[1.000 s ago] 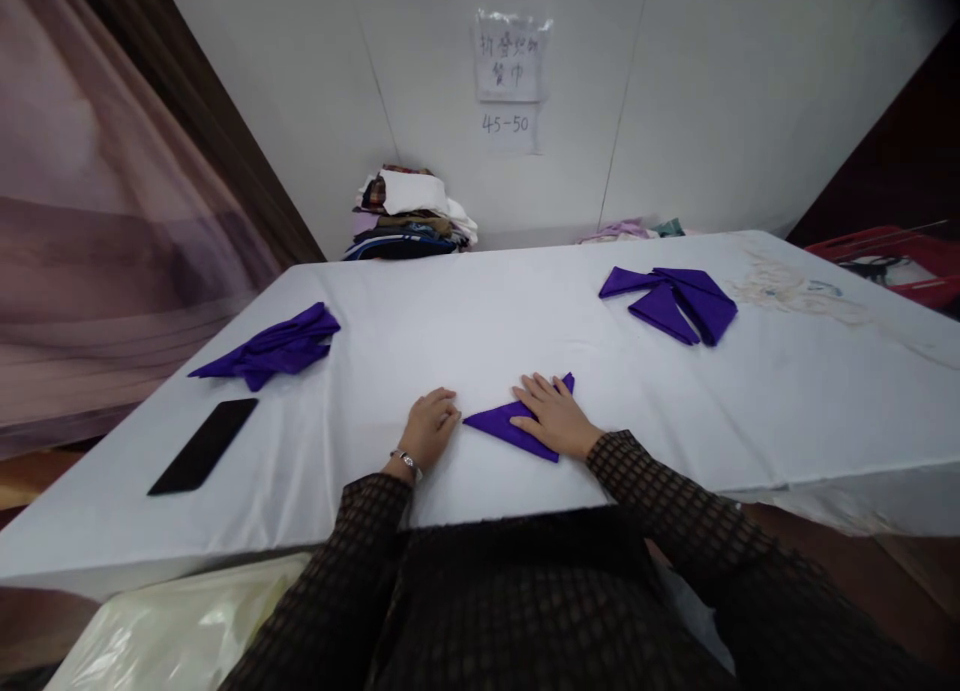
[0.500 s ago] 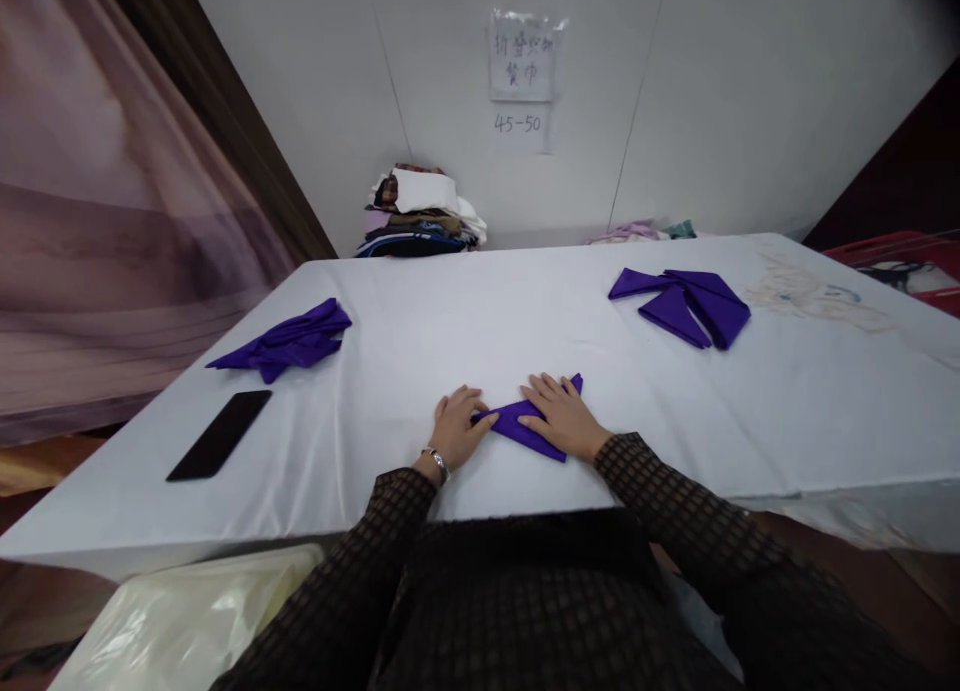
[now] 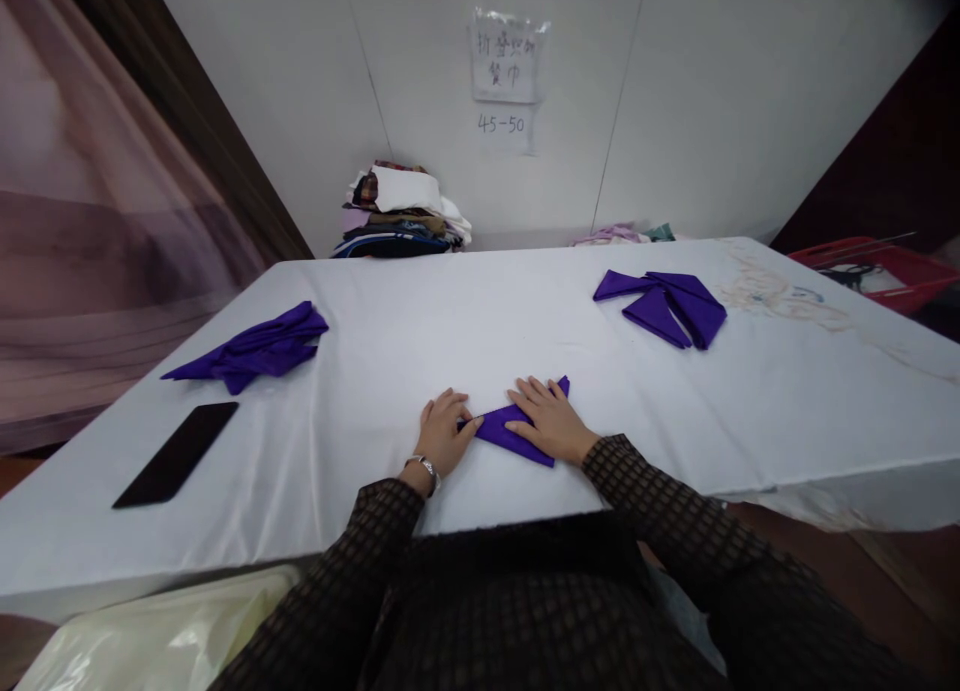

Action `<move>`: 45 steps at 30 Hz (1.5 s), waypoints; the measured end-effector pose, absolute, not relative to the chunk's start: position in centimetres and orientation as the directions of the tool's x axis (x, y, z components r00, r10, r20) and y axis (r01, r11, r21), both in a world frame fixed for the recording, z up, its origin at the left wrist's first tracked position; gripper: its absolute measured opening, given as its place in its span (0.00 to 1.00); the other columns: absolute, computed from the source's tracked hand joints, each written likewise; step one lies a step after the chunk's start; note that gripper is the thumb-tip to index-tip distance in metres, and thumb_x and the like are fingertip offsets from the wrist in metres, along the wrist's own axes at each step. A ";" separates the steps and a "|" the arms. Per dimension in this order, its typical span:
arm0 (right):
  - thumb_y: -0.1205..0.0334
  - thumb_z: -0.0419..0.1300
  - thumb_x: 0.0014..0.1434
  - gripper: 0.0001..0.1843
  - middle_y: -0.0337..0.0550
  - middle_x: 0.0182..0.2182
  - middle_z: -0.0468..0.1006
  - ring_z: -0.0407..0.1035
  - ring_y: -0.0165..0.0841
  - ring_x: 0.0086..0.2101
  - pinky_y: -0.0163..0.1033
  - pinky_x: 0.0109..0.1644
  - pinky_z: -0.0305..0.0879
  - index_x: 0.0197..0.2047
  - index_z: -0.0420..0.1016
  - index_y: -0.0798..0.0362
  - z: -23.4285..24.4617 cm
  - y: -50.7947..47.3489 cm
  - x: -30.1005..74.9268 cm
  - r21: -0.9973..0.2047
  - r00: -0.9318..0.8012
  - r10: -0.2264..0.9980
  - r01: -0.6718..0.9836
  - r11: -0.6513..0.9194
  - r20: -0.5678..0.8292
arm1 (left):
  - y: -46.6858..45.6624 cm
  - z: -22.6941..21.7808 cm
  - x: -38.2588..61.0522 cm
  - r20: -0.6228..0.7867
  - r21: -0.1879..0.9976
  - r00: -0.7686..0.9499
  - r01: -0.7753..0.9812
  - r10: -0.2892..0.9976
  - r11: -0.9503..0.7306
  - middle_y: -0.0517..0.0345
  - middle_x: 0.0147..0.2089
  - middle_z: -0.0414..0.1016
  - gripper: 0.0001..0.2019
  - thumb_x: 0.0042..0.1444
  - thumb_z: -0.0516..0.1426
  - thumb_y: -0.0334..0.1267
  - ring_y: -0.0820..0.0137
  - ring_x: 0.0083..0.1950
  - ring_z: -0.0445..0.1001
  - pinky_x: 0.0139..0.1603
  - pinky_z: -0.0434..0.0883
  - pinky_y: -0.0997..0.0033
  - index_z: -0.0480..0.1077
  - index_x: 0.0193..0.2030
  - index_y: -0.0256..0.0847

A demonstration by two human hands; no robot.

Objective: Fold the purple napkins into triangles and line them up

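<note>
A purple cloth napkin (image 3: 504, 430), folded into a narrow triangle, lies on the white tablecloth in front of me. At its left point, my left hand (image 3: 444, 435) pinches the tip between thumb and curled fingers. My right hand (image 3: 551, 420) lies flat across the napkin's wider right part, its fingers spread and pressing down. One corner sticks out past the right fingertips. A bunched purple napkin (image 3: 259, 348) rests at the left of the table. Toward the back right sit folded purple napkins (image 3: 667, 309), whose exact number I cannot tell.
A dark flat rectangular object (image 3: 178, 453) lies near the table's left edge. Behind the table are a pile of folded clothes (image 3: 405, 211) and a wall sign (image 3: 504, 76). A red basket (image 3: 892, 276) stands beyond the right edge. Draped curtains (image 3: 112, 191) hang at the left.
The view has shifted slightly, so most things appear a little further left. Both hands keep nearly the same place on the folded napkin.
</note>
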State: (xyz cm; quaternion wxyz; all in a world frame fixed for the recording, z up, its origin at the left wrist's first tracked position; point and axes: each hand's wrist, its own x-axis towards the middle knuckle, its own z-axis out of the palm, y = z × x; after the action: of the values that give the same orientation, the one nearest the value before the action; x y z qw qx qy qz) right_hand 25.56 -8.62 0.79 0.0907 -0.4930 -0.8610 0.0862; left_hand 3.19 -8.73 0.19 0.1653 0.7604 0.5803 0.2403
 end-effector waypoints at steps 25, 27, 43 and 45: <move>0.58 0.39 0.65 0.30 0.51 0.66 0.48 0.40 0.40 0.64 0.52 0.65 0.37 0.67 0.45 0.57 0.7 -8.3 25.7 -0.318 -0.469 0.879 0.824 0.469 0.080 | -12.3 -0.6 8.7 0.186 0.260 0.621 0.716 0.761 -0.648 0.36 0.68 0.49 0.40 0.56 0.46 0.61 0.55 0.69 0.44 0.66 0.47 0.49 0.45 0.67 0.32; 0.57 0.40 0.64 0.30 0.52 0.66 0.47 0.40 0.40 0.64 0.51 0.64 0.38 0.67 0.45 0.58 0.7 -8.1 26.1 -0.324 -0.483 0.874 0.818 0.475 0.064 | -12.3 -0.5 8.7 0.174 0.244 0.628 0.719 0.759 -0.651 0.36 0.68 0.49 0.40 0.56 0.46 0.61 0.54 0.69 0.44 0.66 0.47 0.49 0.46 0.67 0.31; 0.44 0.36 0.65 0.32 0.46 0.66 0.48 0.40 0.40 0.64 0.58 0.64 0.35 0.66 0.49 0.51 0.1 -5.2 31.9 -0.226 -0.379 0.925 0.902 0.367 -0.010 | -12.4 0.0 8.8 0.123 0.221 0.630 0.735 0.766 -0.640 0.41 0.68 0.48 0.37 0.57 0.45 0.60 0.55 0.70 0.43 0.67 0.45 0.49 0.52 0.65 0.34; 0.45 0.36 0.65 0.31 0.45 0.66 0.48 0.40 0.39 0.64 0.58 0.64 0.36 0.66 0.49 0.50 0.1 -5.1 32.1 -0.229 -0.373 0.928 0.904 0.360 -0.016 | -12.3 0.2 8.9 0.096 0.216 0.624 0.747 0.775 -0.629 0.42 0.69 0.48 0.37 0.57 0.46 0.60 0.56 0.70 0.43 0.67 0.45 0.50 0.52 0.65 0.33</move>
State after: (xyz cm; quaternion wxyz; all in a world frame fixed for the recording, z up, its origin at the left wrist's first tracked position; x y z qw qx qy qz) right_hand 32.07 -5.06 0.12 0.0581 -0.5567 -0.8227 0.0998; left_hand 8.88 -12.34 0.21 0.0775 0.8979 0.4239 0.0903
